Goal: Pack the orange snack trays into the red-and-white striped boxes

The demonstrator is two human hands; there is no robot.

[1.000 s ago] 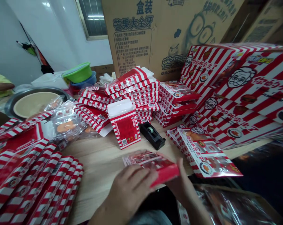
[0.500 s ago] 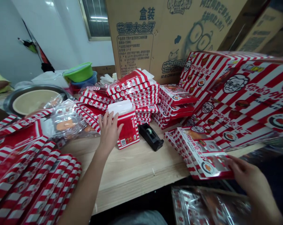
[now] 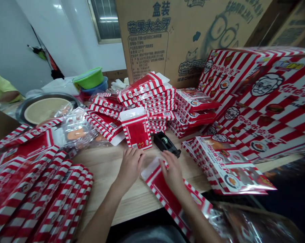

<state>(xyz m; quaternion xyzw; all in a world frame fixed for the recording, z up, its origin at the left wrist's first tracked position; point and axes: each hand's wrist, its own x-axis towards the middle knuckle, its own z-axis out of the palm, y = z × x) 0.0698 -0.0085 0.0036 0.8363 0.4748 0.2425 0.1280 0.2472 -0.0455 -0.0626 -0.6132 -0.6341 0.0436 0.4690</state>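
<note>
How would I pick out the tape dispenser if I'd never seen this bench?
Find the big brown cardboard box at the back, then the stack of striped packs in front of it. The tape dispenser sits nearer the camera, just past the right hand. It is black with a pale roll, unlike the red-and-white packs around it.

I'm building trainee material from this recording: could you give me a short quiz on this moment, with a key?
1. Multiple choice: which hand is over the slanted carton below the tape dispenser in the picture?
A) left
B) right
C) neither

2. True or false: the green bowl sits on top of the blue bowl.

3. Fill in: as the camera sees it, the tape dispenser is just to the ___ of the upright carton.

Key:
1. B, the right hand.
2. True.
3. Right.
</note>
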